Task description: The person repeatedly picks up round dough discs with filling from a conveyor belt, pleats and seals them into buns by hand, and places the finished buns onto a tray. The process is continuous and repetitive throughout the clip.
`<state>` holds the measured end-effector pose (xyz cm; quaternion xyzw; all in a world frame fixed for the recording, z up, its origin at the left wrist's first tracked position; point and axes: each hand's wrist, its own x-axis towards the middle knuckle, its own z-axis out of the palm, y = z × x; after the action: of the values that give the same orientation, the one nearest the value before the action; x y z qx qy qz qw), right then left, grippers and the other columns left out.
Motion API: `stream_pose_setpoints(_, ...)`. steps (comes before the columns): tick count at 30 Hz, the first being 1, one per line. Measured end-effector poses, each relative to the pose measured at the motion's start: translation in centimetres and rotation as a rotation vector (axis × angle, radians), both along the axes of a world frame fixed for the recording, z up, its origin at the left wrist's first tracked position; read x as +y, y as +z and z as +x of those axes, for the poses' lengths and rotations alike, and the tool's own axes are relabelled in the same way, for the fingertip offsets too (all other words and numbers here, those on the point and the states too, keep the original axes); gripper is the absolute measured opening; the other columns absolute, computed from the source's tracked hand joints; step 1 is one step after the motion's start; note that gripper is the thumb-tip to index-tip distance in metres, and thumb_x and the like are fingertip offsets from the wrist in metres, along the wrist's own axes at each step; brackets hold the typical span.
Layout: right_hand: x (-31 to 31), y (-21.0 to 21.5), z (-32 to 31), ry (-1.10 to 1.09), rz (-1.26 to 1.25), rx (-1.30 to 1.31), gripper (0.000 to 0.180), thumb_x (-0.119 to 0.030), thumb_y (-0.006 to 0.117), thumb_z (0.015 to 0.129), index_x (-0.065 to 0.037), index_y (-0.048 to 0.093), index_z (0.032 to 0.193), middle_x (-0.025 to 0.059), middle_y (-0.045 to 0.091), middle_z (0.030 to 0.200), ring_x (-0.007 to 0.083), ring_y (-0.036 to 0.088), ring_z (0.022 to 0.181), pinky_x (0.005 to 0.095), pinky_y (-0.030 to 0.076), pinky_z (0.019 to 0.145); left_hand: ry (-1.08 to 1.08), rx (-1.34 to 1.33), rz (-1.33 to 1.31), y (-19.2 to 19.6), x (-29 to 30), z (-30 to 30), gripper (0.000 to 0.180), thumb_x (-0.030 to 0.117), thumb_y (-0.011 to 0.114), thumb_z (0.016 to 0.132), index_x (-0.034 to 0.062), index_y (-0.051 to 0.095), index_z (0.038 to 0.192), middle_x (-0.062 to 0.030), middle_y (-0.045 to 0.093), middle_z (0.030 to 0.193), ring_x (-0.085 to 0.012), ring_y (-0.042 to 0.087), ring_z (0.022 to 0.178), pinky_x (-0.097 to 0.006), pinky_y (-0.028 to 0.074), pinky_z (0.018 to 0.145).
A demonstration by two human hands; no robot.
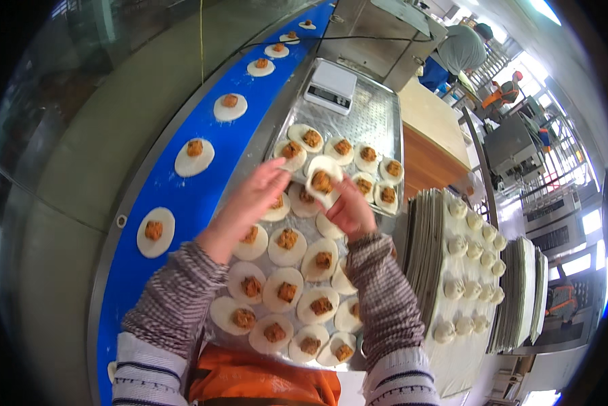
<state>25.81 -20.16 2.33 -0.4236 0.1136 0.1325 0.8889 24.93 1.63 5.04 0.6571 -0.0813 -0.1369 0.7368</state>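
My right hand (350,206) grips the edge of a flat, round dough wrapper (319,166) with a lump of orange-brown filling (322,181) on it. This wrapper is raised and tilted over the metal tray (375,91). To its left, my left hand (266,184) holds nothing, its fingers stretched out toward it but apart from it. Beneath and beyond both hands lie many more filled wrappers, such as one at the middle (287,258) and one on the tray (338,157). My forearms hide some of them.
A blue conveyor belt (182,189) curves along the left, carrying spaced filled wrappers (155,245). A digital scale (331,84) sits at the tray's far end. Stacked boards (422,254) at the right bear pleated buns (455,289). Two people (458,49) work in the background.
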Motion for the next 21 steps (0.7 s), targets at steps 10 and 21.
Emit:
stream_pose_setpoints(10,-4.6,-2.6,23.7,-0.134,-0.5,0.057,0.042,-0.01,0.06,0.088,-0.011,0.044,0.126,0.0099,0.053,0.121,0.0269,0.053,0.111,0.0435,0.052,0.088,0.352,0.059,0.565,-2.9,15.5,13.0,0.058,0.038,0.06,0.089,0.0021,0.045,0.132,-0.0132,0.053,0.126,-0.0193,0.052,0.113,-0.03,0.045,0.085)
stream_pose_setpoints(21,-4.4,-5.5,28.1,0.056,-1.767,-0.284,0.064,-0.035,0.069,0.074,0.0,0.053,0.125,0.0212,0.058,0.117,0.0333,0.058,0.106,0.0375,0.047,0.092,0.091,0.25,1.037,-7.0,16.1,18.6,0.054,0.032,0.077,0.068,-0.0042,0.063,0.105,-0.016,0.064,0.097,-0.0236,0.061,0.09,-0.034,0.048,0.077)
